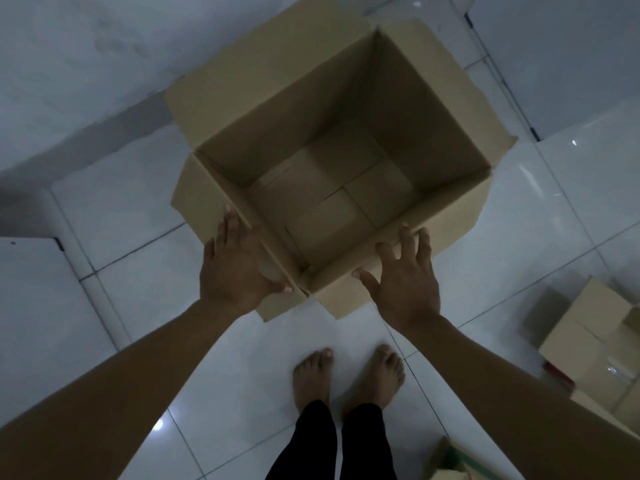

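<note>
Wall, far left: a pale grey wall (pixel 86 64) meets the floor along a shadowed skirting line that runs diagonally up towards the box.
Floor: glossy white tiles (pixel 138 216) with thin dark grout lines and soft light reflections. The room is dim.
Left hand (pixel 239 268): lies flat on the box's left flap (pixel 201 199). The fingers are straight and point away from the person, and the thumb reaches out to the near corner. It grips nothing. A pale blur under the palm is too unclear to name.
Cardboard box (pixel 294 109): stands on the tiles in the middle, just ahead of the feet. It is open at the top with all four flaps folded outward. The bottom panels are folded shut inside.
Feet (pixel 313 375): bare, side by side on the tiles below the box, with black trouser legs above them.
Right hand (pixel 405 282): fingers spread and relaxed over the near right rim, thumb tip against the near flap (pixel 346 289). It clasps nothing. The two hands are apart, one on each side of the near corner.
Smaller cartons (pixel 588 327): stacked on the floor at the right edge, well apart from the open box.
Wall, far right: pale panels (pixel 571 46) with a dark seam.
</note>
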The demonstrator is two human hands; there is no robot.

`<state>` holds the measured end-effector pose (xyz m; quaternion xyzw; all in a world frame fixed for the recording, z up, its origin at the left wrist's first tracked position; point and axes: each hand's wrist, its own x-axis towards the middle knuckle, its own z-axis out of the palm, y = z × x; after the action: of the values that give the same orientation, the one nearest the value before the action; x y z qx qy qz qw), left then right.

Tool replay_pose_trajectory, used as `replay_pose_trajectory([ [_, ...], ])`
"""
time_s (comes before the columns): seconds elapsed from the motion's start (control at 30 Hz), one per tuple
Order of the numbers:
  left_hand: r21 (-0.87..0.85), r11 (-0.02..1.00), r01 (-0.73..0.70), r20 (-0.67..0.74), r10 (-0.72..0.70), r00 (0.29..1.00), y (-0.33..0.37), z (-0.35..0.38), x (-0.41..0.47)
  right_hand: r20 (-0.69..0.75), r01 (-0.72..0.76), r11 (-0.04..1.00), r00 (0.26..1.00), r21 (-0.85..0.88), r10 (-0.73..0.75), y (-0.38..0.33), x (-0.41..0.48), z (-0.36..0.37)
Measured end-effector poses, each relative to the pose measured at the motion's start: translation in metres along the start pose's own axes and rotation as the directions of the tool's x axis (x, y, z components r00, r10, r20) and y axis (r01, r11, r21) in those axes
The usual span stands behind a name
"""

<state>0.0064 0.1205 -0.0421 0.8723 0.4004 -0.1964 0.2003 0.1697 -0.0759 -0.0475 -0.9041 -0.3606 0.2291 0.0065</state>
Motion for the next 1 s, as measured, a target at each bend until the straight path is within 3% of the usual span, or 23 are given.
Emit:
replay_pose_trajectory([
  [0.37, 0.033, 0.999, -0.030, 0.014, 0.029, 0.999, -0.006, -0.005, 0.011, 0.011, -0.035, 0.999, 0.999, -0.032, 0.035, -0.009, -0.001, 0.001],
  [0.53, -0.018, 0.998, 0.059, 0.045, -0.059, 0.997, 0.012, 0.000, -0.013, 0.044, 0.041, 0.998, 0.998, -0.054, -0.039, 0.006, -0.014, -0.004],
  [0.73, -0.201, 0.971, -0.128, 0.071, 0.144, 0.987, 0.083, 0.026, -0.088, 0.149, 0.013, 0.997, 0.989, 0.074, -0.024, 0.058, -0.064, -0.007],
  [0.87, -0.226, 0.933, -0.280, 0.278, 0.337, 0.900, 0.137, 0.048, -0.116, 0.191, -0.156, 0.979, 0.973, 0.128, 0.130, 0.118, -0.102, -0.009],
  [1.0, -0.257, 0.914, -0.312, 0.594, 0.405, 0.695, 0.197, 0.076, -0.108, 0.174, -0.356, 0.913, 0.930, 0.198, 0.324, 0.194, -0.137, -0.003],
])
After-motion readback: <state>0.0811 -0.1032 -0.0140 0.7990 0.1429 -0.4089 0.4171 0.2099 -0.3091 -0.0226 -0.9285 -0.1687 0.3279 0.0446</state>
